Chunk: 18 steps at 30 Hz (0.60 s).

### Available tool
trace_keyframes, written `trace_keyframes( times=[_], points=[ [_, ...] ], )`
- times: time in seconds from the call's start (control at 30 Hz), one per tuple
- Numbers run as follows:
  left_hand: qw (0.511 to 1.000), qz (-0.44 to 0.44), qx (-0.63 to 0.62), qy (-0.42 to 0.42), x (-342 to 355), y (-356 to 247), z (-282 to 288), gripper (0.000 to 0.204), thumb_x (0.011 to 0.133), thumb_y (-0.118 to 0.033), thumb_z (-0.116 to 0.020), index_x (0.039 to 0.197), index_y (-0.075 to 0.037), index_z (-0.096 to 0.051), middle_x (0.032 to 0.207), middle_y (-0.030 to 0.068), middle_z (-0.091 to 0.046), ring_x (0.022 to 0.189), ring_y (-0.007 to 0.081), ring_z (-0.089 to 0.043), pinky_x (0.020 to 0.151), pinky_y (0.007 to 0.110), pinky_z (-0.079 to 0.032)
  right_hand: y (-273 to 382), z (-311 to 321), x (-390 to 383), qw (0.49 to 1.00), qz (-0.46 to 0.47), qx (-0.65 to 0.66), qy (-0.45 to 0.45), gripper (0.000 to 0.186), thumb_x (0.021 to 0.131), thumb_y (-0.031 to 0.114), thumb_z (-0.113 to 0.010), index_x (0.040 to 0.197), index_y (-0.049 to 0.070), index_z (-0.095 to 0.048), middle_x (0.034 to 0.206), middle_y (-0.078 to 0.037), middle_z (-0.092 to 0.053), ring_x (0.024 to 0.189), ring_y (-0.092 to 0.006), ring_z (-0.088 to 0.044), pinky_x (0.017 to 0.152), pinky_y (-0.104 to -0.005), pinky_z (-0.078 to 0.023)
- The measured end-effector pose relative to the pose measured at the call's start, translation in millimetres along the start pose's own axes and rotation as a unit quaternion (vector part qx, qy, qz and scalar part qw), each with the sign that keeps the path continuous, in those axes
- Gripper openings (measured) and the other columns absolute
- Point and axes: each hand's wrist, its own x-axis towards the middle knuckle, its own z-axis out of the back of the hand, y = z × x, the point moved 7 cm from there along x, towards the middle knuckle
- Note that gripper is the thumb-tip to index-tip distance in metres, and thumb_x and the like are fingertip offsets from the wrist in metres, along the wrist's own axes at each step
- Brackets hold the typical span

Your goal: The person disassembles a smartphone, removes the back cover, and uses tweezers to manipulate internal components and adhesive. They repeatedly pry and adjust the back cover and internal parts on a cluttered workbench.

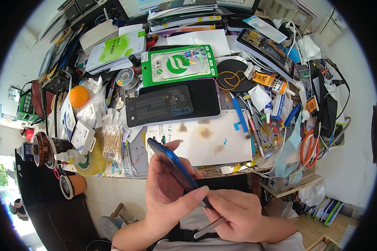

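Observation:
My left hand [165, 190] grips a blue smartphone [171, 162], held edge-on and tilted over the near edge of the workbench. My right hand [232, 213] pinches the phone's lower end with thumb and fingers and also holds a thin metal tool [208, 228] that sticks out below the palm. On the bench just beyond lies a white work mat [215, 140] with brown scorch marks. Behind the mat sits a black phone panel [178, 104] with a dark perforated plate [155, 106] resting on it.
A green and white package [178, 63], an orange ball [78, 96], cotton swabs [112, 140], a solder spool [125, 77], glue tubes [269, 80], orange-handled scissors [310, 146], blue and red hand tools [247, 119] and stacked books [184, 16] crowd the bench. Bottles stand at the left edge.

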Motion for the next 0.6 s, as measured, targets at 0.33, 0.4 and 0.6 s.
trace_keyframes(
  times=[0.33,0.4,0.6],
  points=[
    [1.000,-0.018,0.016,-0.001,-3.4,1.3,6.7,0.101,0.071,-0.006,-0.085,0.156,-0.003,-0.031,0.098,0.0040,-0.055,0.089,0.0165,-0.063,0.099,0.044,-0.054,2.4,-4.3,-1.2,1.000,0.001,-0.011,0.004,0.033,0.077,0.002,-0.080,0.107,-0.006,-0.072,0.094,-0.017,-0.075,0.078,-0.0312,-0.076,0.067,-0.0353,-0.062],
    [0.999,-0.025,0.019,0.001,-3.7,1.1,6.5,0.102,0.070,-0.006,-0.086,0.156,-0.002,-0.031,0.099,0.0042,-0.055,0.088,0.0163,-0.063,0.098,0.044,-0.055,1.7,-4.3,-2.3,1.000,-0.001,-0.005,0.001,0.034,0.077,0.001,-0.080,0.108,-0.006,-0.072,0.094,-0.017,-0.076,0.078,-0.0310,-0.076,0.067,-0.0351,-0.062],
    [0.999,-0.030,0.013,0.003,-3.9,1.6,5.4,0.102,0.070,-0.004,-0.086,0.156,-0.001,-0.031,0.100,0.0046,-0.056,0.088,0.0161,-0.063,0.098,0.043,-0.055,-0.5,-5.4,-5.9,1.000,0.001,-0.004,0.001,0.036,0.077,0.000,-0.080,0.112,-0.005,-0.073,0.096,-0.016,-0.076,0.078,-0.0301,-0.076,0.067,-0.0346,-0.062]
  ],
)
